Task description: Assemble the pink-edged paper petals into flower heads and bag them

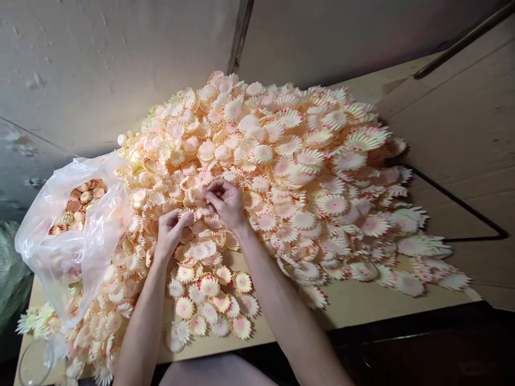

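Note:
A big heap of cream and pink artificial flower heads (281, 161) covers the wooden table (462, 123). My left hand (171, 230) is at the near side of the heap, its fingers curled and pinched on one or more flower heads. My right hand (225, 202) is just right of it and slightly farther in, its fingers closed round flower heads at the heap's edge. The two hands nearly touch. What lies inside each grip is partly hidden by the fingers.
A clear plastic bag (76, 236) holding more flower heads sits at the left edge. Loose flower heads (209, 305) lie flat between my forearms near the front edge. A dark cable (458, 203) runs across the table at right. A grey wall stands behind.

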`<state>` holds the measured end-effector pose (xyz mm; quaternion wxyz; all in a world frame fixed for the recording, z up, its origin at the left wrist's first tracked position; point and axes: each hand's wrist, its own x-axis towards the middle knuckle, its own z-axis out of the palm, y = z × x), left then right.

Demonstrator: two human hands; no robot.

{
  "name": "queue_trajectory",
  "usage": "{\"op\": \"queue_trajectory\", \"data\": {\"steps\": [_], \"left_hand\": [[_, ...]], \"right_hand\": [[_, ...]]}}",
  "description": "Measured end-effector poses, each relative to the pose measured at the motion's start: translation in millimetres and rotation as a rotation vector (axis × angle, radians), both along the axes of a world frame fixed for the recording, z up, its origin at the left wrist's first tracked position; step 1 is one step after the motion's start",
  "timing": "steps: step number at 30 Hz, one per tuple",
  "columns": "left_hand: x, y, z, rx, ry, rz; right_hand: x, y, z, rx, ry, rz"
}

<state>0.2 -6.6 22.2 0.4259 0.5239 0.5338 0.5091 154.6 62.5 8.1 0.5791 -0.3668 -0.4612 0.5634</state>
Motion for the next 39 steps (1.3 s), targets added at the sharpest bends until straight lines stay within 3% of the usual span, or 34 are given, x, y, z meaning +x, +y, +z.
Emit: {"op": "queue_trajectory", "data": {"steps": [9,16,27,39], "left_hand": [[3,8,-11.0,-0.009,-0.117,0.097],[2,5,-7.9,0.03,0.055,0.182],[-1,4,-9.2,0.075,0.173,0.127],[1,6,-4.8,0.106,0.173,0.114]], "right_hand": [[1,-4,5.3,-0.019,0.06,0.12],[3,-8,10.9,0.014,0.061,0.274],[-3,-9,9.0,-0.008,-0.002,0.411],[-1,-9,6.3,0.148,-0.249,0.4]]}}
